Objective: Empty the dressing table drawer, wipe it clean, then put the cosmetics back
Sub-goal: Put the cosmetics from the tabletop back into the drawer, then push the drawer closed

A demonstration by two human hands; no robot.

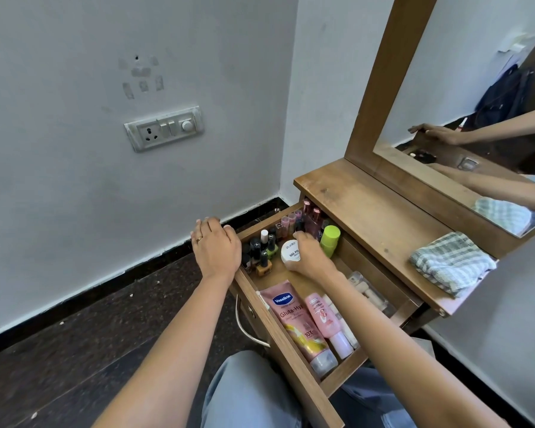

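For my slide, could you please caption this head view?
Right hand reaches for a white jar in the open drawer of cosmetics; left hand rests on its corner.

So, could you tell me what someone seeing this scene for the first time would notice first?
Probably the open drawer, pulled out from under the dressing table top and crowded with cosmetics, including a pink Vaseline tube lying at its near end. Next, the right hand reaching in onto a white nail polish remover jar, while the left hand rests on the drawer's far corner. A checked cloth lies on the tabletop by the mirror.
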